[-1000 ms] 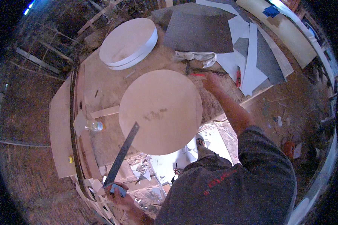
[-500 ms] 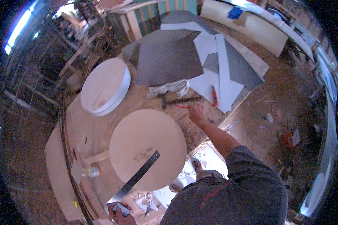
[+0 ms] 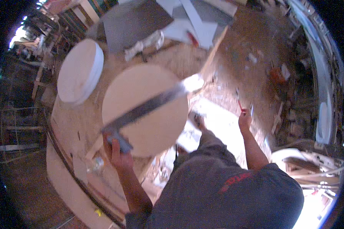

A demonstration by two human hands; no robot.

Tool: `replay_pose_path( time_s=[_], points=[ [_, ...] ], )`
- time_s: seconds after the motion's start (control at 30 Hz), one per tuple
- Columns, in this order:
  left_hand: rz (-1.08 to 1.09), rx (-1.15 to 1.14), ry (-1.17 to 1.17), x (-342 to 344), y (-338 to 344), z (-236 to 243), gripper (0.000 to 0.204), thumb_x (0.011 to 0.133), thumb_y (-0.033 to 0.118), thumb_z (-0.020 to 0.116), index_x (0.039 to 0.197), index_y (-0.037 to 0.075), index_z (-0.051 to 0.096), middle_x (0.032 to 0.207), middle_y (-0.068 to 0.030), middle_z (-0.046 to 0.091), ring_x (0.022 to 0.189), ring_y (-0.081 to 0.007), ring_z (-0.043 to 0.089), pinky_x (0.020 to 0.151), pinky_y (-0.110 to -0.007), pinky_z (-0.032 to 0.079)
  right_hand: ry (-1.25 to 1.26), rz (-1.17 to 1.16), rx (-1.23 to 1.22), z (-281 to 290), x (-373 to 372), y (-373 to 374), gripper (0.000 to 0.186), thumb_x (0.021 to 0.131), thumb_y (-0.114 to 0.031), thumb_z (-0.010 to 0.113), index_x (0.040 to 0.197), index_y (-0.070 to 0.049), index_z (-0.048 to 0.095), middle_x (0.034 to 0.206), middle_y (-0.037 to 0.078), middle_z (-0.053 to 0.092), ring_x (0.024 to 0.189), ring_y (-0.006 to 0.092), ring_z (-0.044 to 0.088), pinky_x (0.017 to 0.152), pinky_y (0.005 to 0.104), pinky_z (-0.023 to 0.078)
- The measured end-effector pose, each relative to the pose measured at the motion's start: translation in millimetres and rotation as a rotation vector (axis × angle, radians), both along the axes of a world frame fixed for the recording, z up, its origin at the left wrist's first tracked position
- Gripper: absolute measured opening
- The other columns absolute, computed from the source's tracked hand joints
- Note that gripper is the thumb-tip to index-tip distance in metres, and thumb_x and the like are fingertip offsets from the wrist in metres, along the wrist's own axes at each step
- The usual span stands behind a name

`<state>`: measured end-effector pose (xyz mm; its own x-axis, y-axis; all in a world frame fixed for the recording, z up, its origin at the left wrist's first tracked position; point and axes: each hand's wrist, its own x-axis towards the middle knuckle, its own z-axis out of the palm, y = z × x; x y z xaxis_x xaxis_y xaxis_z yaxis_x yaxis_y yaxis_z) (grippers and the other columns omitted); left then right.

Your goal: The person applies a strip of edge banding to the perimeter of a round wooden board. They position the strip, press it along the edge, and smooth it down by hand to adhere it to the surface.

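Observation:
My left hand (image 3: 120, 154) is closed around the grey stock of a try square (image 3: 145, 108). Its long metal blade reaches across and above a round wooden board (image 3: 143, 131), and the far end shines bright with glare. Off to the right, past the bench edge, my right hand (image 3: 245, 121) grips a thin red pencil (image 3: 240, 104) that points up and away. The round board lies flat near the front of the bench. Motion blurs both tools somewhat.
A second round piece with a white rim (image 3: 80, 72) sits at the back left. Behind are a crumpled white cloth (image 3: 145, 45), dark sheets (image 3: 135, 23), white offcuts (image 3: 197, 21) and a red tool (image 3: 192, 39). A small jar (image 3: 98, 163) stands left of my left hand.
My right hand has swung from the bench by the cloth out to the right, carrying the pencil. My left hand has raised the try square farther over the round board. The view has shifted.

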<state>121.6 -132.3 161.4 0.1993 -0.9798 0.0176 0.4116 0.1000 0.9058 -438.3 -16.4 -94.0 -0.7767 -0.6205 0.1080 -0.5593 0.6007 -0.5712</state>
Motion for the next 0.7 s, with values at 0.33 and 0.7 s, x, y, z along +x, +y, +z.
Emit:
replay_pose_path(
  time_s=[0.33, 0.7],
  points=[
    [-0.378, -0.099, -0.7, -118.9, -35.4, 45.2, 0.016, 0.105, 0.019, 0.059, 0.108, 0.004, 0.057, 0.097, 0.0001, 0.056, 0.088, -0.0095, 0.049, 0.081, -0.025, 0.04, -0.107, -0.285, 0.26, -56.0, 87.8, 229.4, 0.013, 0.089, -0.01, 0.066, 0.102, -0.013, 0.068, 0.083, 0.02, 0.069, 0.078, 0.0395, 0.068, 0.071, 0.051, 0.054],
    [-0.553, -0.126, -1.09, -156.7, -14.1, -43.6, 0.016, 0.103, 0.018, 0.064, 0.099, 0.003, 0.058, 0.085, 0.0005, 0.052, 0.078, -0.0108, 0.046, 0.071, -0.03, 0.042, -0.358, -0.433, 0.367, -146.2, 72.5, 362.8, 0.023, 0.096, -0.028, 0.065, 0.105, -0.011, 0.076, 0.089, 0.017, 0.074, 0.083, 0.0326, 0.071, 0.074, 0.0451, 0.056]
  ],
)
